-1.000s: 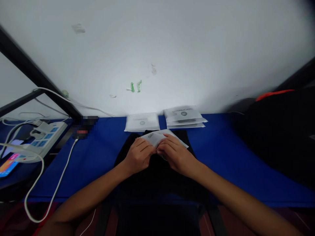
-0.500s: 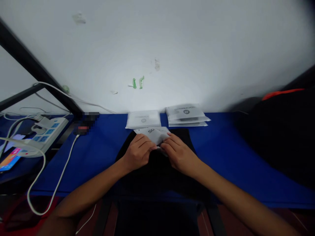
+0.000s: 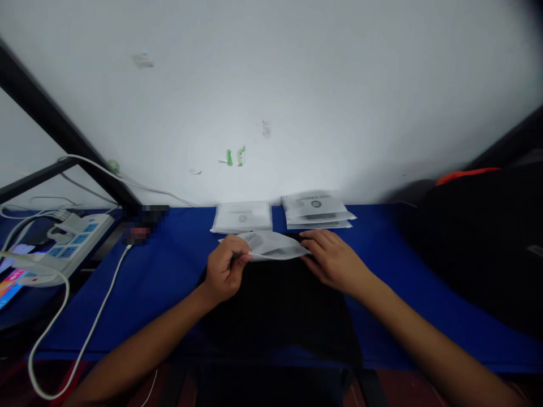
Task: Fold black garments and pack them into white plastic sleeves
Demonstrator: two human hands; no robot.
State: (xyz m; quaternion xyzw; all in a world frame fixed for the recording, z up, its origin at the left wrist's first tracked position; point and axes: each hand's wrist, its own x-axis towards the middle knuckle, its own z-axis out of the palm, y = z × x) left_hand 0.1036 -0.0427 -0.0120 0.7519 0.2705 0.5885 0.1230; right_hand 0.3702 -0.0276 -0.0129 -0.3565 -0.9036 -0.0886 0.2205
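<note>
A frosted plastic zip bag [image 3: 274, 244] with dark print is stretched between my two hands, its near edge bowed and parted a little. My left hand [image 3: 227, 267] pinches the bag's left end between thumb and curled fingers. At the right end, my right hand [image 3: 333, 260] grips the edge, the thumb partly hidden beneath. Under the bag lies a black cloth [image 3: 275, 305], over the middle of the blue table. Just behind the bag rests another frosted bag [image 3: 244, 216], lying flat. To its right sits a small stack of printed frosted bags [image 3: 316, 209].
A white power strip [image 3: 76, 240] with plugs and cables stands at the left, beside a lit phone [image 3: 11, 285]. A white cable [image 3: 102, 316] loops over the blue table's [image 3: 139, 305] left side. A large black item with orange trim [image 3: 479, 243] fills the right side.
My hands have moved apart, each to its own end of the bag. The bag's near edge is now spread wide and parted. The view has tilted slightly upward.
</note>
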